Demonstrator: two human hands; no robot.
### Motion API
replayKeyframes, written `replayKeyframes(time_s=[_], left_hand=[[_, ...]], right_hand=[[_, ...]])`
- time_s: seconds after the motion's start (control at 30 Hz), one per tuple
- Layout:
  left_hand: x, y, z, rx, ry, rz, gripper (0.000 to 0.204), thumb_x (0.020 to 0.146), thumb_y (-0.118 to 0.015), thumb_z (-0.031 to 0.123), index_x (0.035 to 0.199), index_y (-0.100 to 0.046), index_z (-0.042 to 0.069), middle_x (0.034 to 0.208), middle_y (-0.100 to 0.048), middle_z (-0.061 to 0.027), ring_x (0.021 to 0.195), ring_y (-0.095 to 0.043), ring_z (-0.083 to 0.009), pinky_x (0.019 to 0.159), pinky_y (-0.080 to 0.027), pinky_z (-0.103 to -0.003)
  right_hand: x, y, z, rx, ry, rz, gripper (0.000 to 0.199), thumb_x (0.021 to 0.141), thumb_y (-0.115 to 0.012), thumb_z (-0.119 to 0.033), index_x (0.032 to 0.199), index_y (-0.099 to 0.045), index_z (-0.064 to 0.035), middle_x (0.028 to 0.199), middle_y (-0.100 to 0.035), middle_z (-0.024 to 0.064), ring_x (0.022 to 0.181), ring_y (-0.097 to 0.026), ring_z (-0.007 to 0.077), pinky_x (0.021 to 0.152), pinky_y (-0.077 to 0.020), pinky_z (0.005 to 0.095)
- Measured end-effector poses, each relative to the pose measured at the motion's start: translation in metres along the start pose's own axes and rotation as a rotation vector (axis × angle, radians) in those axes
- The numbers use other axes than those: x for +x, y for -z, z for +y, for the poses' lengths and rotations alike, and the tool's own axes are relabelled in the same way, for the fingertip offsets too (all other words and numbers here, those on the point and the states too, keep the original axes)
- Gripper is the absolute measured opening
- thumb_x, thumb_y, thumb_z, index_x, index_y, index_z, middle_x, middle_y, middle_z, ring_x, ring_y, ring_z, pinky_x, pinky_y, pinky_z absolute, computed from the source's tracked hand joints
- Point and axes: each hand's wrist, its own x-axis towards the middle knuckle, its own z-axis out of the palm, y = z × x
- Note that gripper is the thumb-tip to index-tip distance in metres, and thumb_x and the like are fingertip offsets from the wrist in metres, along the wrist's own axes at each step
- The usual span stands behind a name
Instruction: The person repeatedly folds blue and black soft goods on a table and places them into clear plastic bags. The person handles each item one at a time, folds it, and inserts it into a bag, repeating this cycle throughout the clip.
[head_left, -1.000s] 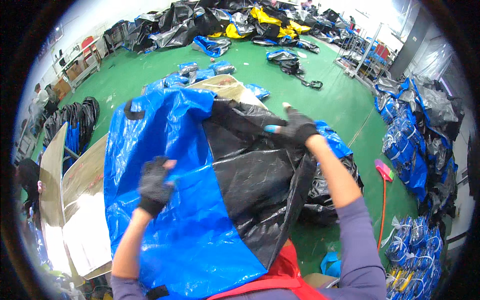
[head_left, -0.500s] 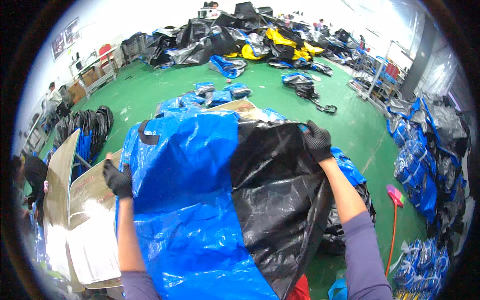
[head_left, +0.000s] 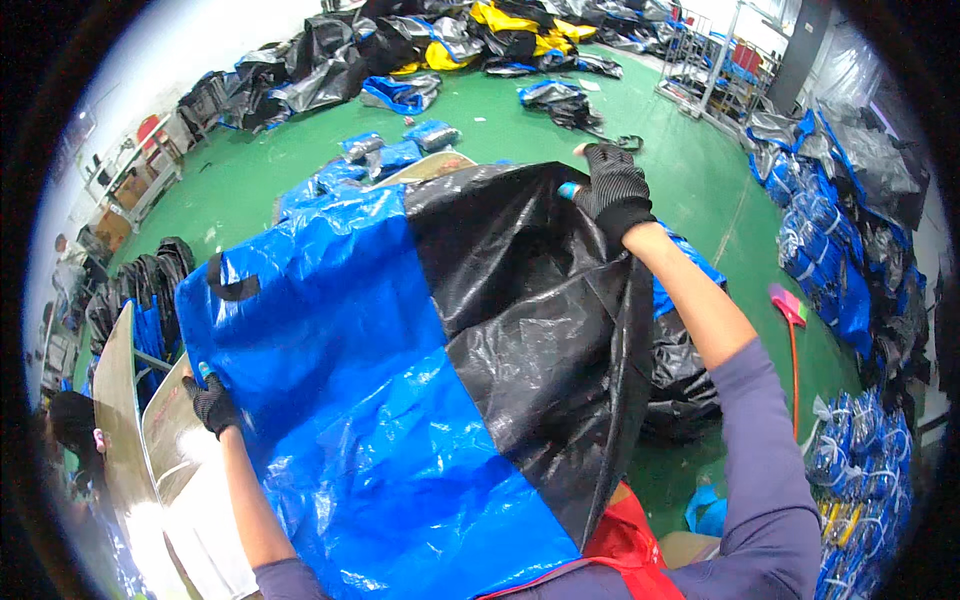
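Observation:
A large blue and black woven plastic bag (head_left: 400, 370) is spread wide in front of me, blue half on the left, black half on the right, with a black strap loop near its upper left. My left hand (head_left: 212, 402), in a black glove, grips the bag's lower left edge. My right hand (head_left: 610, 190), also gloved, grips the top right corner of the black half, arm stretched forward. The bag hides most of the surface beneath it.
Cardboard sheets (head_left: 150, 450) stand at my left. Piles of black, blue and yellow bags (head_left: 440, 40) lie on the green floor at the back. Bundled blue bags (head_left: 830, 270) line the right side. A pink broom (head_left: 792, 330) lies on the floor right. A person's head shows at lower left (head_left: 75, 425).
My arms have spread apart: the left hand moved down and left along the blue edge, the right hand moved up and right, stretching the bag wider and flatter.

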Motion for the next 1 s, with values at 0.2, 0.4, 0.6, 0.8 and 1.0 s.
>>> replayKeyframes(time_s=[0.2, 0.4, 0.6, 0.8, 1.0], left_hand=[[-0.198, 0.011, 0.184, -0.354, -1.165, -0.615, 0.054, 0.087, -0.053, 0.035, 0.133, -0.049, 0.007, 0.137, -0.047, -0.0193, 0.128, -0.042, -0.0384, 0.111, -0.024, -0.051], [-0.306, -0.040, 0.240, -0.199, -1.376, -0.770, 0.083, 0.072, -0.060, 0.068, 0.142, -0.042, 0.027, 0.149, -0.035, -0.0127, 0.142, -0.017, -0.0392, 0.110, -0.003, -0.065], [-0.300, -0.050, 0.242, -0.269, -1.440, -0.811, 0.075, 0.074, -0.058, 0.066, 0.138, -0.047, 0.029, 0.150, -0.033, -0.0123, 0.140, -0.022, -0.0383, 0.109, -0.007, -0.066], [-0.360, 0.069, 0.226, -0.382, -1.097, -1.396, 0.052, 0.085, -0.055, 0.046, 0.117, -0.058, 0.005, 0.117, -0.056, -0.0263, 0.108, -0.053, -0.0414, 0.093, -0.042, -0.047], [-0.401, 0.154, 0.117, -0.819, -1.019, -1.706, 0.049, 0.095, -0.044, 0.045, 0.134, -0.052, 0.017, 0.131, -0.049, -0.0274, 0.120, -0.051, -0.0387, 0.097, -0.044, -0.044]], right_hand=[[-0.111, 0.099, -0.064, 0.534, 0.820, -1.185, 0.055, 0.063, -0.074, -0.054, 0.094, -0.066, -0.0087, 0.087, -0.065, 0.0138, 0.091, -0.061, 0.0340, 0.083, -0.0455, 0.0454], [-0.159, 0.162, -0.005, 0.040, 0.675, -1.473, 0.031, 0.070, -0.070, -0.025, 0.099, -0.071, -0.0152, 0.102, -0.065, 0.0184, 0.090, -0.064, 0.0330, 0.076, -0.0509, 0.0421], [-0.130, 0.172, -0.033, 0.268, 0.710, -1.345, 0.047, 0.077, -0.066, -0.045, 0.113, -0.063, -0.0153, 0.093, -0.067, 0.0144, 0.091, -0.065, 0.0335, 0.075, -0.0511, 0.0452], [-0.065, -0.056, -0.129, 0.243, 0.350, -0.925, 0.071, 0.089, -0.048, -0.053, 0.144, -0.033, -0.0112, 0.144, -0.036, 0.0235, 0.131, -0.037, 0.0401, 0.108, -0.0311, 0.0459], [-0.095, -0.149, -0.112, 0.113, 0.357, -1.003, 0.089, 0.085, -0.048, -0.063, 0.151, -0.016, -0.0127, 0.155, -0.016, 0.0212, 0.143, -0.014, 0.0379, 0.116, -0.0142, 0.0463]])
